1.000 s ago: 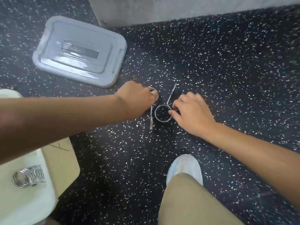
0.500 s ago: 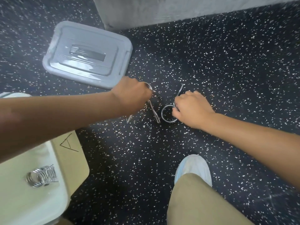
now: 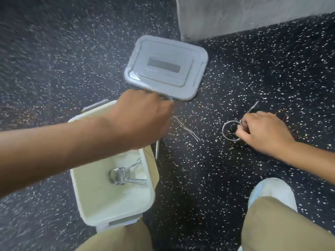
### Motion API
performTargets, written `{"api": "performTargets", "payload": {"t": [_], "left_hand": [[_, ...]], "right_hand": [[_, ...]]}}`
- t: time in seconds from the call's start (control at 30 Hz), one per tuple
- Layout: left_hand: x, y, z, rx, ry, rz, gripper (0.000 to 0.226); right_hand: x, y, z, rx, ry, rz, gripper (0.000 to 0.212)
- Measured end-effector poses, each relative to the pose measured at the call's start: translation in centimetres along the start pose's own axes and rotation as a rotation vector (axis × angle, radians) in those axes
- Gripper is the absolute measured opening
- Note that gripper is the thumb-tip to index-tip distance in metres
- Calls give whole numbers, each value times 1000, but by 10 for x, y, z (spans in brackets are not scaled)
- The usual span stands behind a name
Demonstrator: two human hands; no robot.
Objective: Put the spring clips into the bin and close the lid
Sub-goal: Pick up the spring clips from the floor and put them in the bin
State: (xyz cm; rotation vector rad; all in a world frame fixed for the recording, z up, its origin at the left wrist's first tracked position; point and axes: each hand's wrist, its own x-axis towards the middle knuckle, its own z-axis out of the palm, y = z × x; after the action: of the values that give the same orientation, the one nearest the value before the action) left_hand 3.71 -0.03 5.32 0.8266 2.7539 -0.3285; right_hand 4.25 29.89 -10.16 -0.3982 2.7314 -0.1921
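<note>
My left hand is closed on a metal spring clip; the clip's two handles stick out to the right and below the fist, over the bin's far right corner. The pale open bin stands on the floor at lower left with a stack of spring clips inside. My right hand grips a second spring clip by its handles, its ring resting on the floor. The grey lid lies flat on the floor beyond the bin.
The floor is dark speckled rubber. A grey concrete wall base rises at the upper right behind the lid. My knees in tan trousers and a white shoe fill the bottom edge.
My left hand has lifted its clip off the floor and carried it left toward the bin. The view has swung left, bringing the whole bin into sight. My right hand stays on its clip.
</note>
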Motion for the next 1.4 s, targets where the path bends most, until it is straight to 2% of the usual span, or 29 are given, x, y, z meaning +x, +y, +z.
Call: {"api": "performTargets", "payload": {"t": [0.2,0.33,0.57,0.73,1.07,1.27,1.4], "left_hand": [[-71,-20,5,-50,-15,-138,25],[-113,-25,18,-99,-28,-261,25],[-172,-19,69,-259,-115,-624,34],[-180,0,117,-423,-200,-850,41],[-155,25,174,-549,-278,-892,39],[-160,23,174,-544,-298,-864,32],[-163,22,165,-600,-280,-874,38]], "right_hand": [[3,-45,-11,159,41,-9,27],[5,-80,-22,301,7,5,28],[1,-124,-39,492,-11,-4,33],[-8,-139,-45,546,-5,1,35],[-16,-169,-61,689,-37,26,36],[-7,-200,-91,719,-74,-81,41],[-1,-224,-99,740,-142,-157,50]]}}
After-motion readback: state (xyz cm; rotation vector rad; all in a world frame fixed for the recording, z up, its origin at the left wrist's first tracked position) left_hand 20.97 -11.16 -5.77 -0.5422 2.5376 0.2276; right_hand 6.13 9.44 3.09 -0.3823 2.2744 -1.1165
